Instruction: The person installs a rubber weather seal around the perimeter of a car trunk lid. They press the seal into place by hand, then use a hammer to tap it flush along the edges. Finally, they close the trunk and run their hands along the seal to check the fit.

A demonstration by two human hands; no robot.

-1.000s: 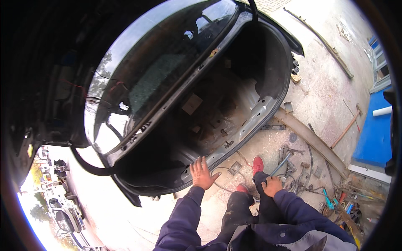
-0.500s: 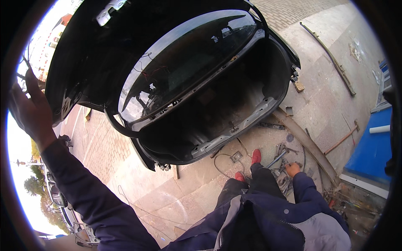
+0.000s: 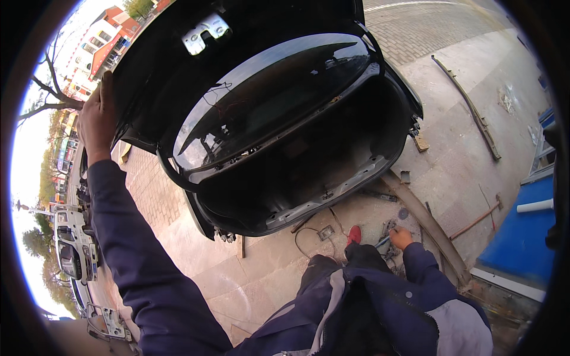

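My left hand point(image 3: 98, 118) is raised at the left, gripping the edge of the open black trunk lid point(image 3: 148, 71), with the thumb on its near side. Some of its fingers are hidden. Below the lid gapes the car's dark trunk point(image 3: 314, 157), bordered by a bare metal sill point(image 3: 326, 194). Low at my right side, my right hand point(image 3: 401, 238) is closed next to a bluish rod-shaped tool point(image 3: 383, 241) and a heap of metal pieces on the ground. Whether it holds that tool I cannot make out.
A rusty metal beam point(image 3: 430, 222) runs from the bumper area past my right side. Further right lie a long-handled hammer point(image 3: 478, 218) and a long thin strip point(image 3: 469, 110). A cable point(image 3: 303, 242) loops near my red shoe point(image 3: 354, 234). A white truck point(image 3: 74, 243) stands far left.
My view has shifted left, and the lid and car sit further right in it. My left hand appears closer in against the lid's edge. My right hand stays low, near the metal pieces.
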